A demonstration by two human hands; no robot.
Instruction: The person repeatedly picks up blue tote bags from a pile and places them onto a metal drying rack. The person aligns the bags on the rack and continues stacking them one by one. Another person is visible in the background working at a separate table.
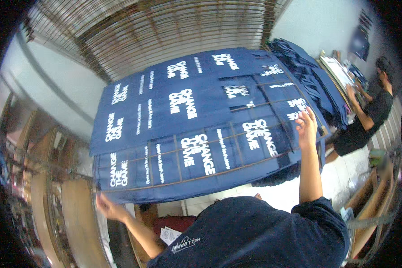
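So there's a wide spread of navy blue fabric panels with chunky white lettering [161, 111] laid out flat right in front of the person, taking up the middle of the view. Over the nearer rows sits a flat grid rack of thin brown metal bars [178, 163], with the fabric showing through the gaps.

The left hand [106, 207] is at the front left corner of the rack (pretty smeared, honestly), so I can't tell whether its fingers are grasping the edge or just beside it. The right hand [306, 127] is up over the front right part of the panels, fingers loosely bent and released, with nothing I can see in them.

At the far side, a bunch of similar brown barred racks [174, 31] stands tilted up. Just right of the panels there's a messy pile of loose navy fabric [306, 85]. Past that, a co-worker in a dark short-sleeved shirt [373, 114] has both hands near a pale-topped counter [332, 69]. Pale floor tiles [200, 204] show below the front edge.
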